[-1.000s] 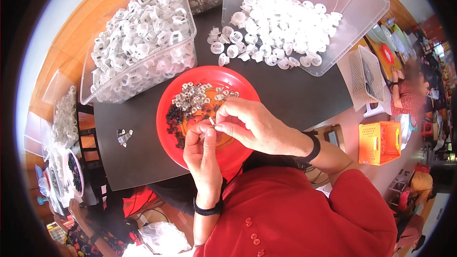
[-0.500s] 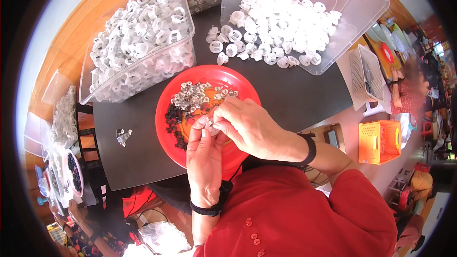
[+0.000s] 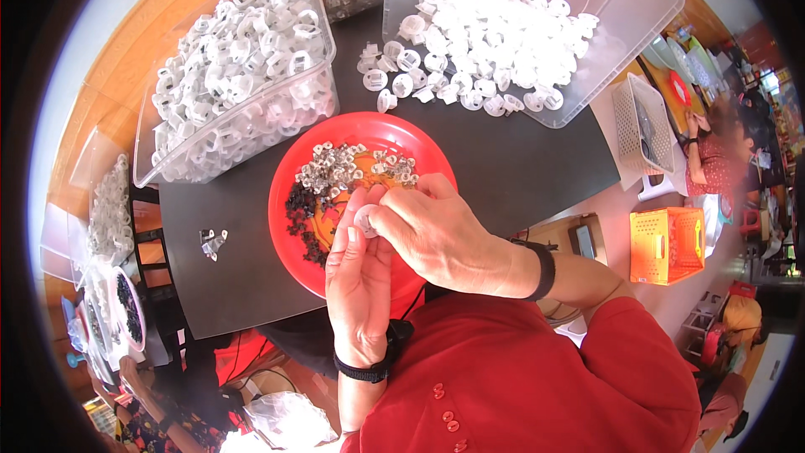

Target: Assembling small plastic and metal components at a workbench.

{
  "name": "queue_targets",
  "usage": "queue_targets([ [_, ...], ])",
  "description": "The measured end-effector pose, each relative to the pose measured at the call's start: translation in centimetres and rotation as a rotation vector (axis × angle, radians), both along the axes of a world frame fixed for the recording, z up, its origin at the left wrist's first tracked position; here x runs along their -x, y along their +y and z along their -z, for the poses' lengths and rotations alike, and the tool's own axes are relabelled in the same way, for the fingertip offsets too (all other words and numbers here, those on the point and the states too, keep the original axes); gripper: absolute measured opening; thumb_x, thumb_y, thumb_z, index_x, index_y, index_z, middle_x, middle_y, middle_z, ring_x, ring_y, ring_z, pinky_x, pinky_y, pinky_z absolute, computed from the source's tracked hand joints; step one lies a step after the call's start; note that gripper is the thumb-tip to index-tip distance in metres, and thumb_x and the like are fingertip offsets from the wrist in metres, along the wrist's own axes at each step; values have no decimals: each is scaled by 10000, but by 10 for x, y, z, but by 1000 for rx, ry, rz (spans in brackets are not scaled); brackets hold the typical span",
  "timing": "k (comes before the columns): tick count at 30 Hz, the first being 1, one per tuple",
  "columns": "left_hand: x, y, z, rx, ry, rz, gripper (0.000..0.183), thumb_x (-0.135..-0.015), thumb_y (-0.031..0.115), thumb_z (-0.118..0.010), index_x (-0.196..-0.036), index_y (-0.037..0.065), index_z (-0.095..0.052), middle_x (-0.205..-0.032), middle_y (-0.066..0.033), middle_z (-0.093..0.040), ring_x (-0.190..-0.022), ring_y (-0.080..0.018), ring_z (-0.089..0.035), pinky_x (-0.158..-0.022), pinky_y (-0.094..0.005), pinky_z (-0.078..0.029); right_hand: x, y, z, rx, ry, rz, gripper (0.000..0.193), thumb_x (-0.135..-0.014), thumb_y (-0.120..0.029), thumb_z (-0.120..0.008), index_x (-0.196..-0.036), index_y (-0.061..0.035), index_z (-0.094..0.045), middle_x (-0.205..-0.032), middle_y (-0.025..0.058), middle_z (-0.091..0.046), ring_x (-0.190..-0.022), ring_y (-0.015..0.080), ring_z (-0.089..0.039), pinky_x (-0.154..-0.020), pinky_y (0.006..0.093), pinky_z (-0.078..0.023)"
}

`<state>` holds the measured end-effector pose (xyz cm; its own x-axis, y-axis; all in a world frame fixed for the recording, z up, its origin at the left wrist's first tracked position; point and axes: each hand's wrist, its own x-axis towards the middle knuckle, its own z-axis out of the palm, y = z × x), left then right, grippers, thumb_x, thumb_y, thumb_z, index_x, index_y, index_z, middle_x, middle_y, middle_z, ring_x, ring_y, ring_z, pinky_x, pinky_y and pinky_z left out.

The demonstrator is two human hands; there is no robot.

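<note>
Both hands meet over the near part of a round red tray. Between the fingertips is a small round white plastic part. My left hand, palm turned up, grips it from below with thumb and fingers. From the right, my right hand presses thumb and fingers on the same part, hiding some of it. In the tray lie a heap of small shiny metal pieces, more metal pieces to the right, and a strip of small black pieces along the left.
A clear bin full of white plastic parts stands at the far left. A tipped clear bin spills white round parts onto the dark table. A few metal pieces lie left of the tray. Other people sit at both sides.
The right hand has turned and closed in over the white part, whose round face now shows more. The left hand stays nearly in place. The whole view has shifted slightly.
</note>
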<state>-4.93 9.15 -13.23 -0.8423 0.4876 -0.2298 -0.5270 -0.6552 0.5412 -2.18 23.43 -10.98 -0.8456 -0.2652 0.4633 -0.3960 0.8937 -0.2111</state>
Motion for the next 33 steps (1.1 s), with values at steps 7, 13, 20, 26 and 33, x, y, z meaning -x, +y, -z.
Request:
queue_targets([
  [7, 1, -3, 5, -52, -24, 12, 465, -1011, 156, -449, -1427, -22, -344, -1402, -153, -457, -1302, -241, -440, -1131, -384, -330, 0, 4, 1, 321, -6, -67, 206, -838, -41, -617, -1044, -53, -616, -866, 39, -587, -780, 177, -603, -708, 341, -458],
  [13, -2, 3, -1, 13, 12, -16, 493, -1006, 192, -469, -1427, -25, -335, -1392, -176, -454, -1301, -276, -443, -1135, -417, -329, 6, 6, 1, 854, -181, -37, 124, -895, 4, -613, -1018, 11, -612, -912, 94, -653, -827, 194, -677, -678, 286, -534],
  [20, -9, 12, -7, 57, 133, -86, 464, -996, 142, -484, -1415, -21, -373, -1372, -155, -488, -1287, -250, -467, -1109, -375, -353, 3, 0, -5, 1295, -482, 5, 111, -919, -62, -631, -988, 25, -630, -962, 51, -680, -852, 98, -658, -725, 248, -541],
  [26, -9, 9, -4, 82, 77, -109, 376, -974, 84, -479, -1342, 6, -467, -1335, -182, -525, -1226, -270, -527, -1074, -399, -399, 0, -8, -2, 1178, -354, 30, 83, -914, -37, -622, -976, 17, -630, -951, 56, -683, -814, 99, -662, -691, 234, -533],
  [33, -3, -3, -6, 70, 59, -94, 394, -954, 125, -471, -1327, -2, -466, -1321, -190, -534, -1204, -276, -542, -1049, -395, -413, 6, -9, 0, 999, -162, -51, 70, -888, -21, -638, -954, 4, -642, -904, 94, -683, -762, 158, -673, -658, 261, -525],
])
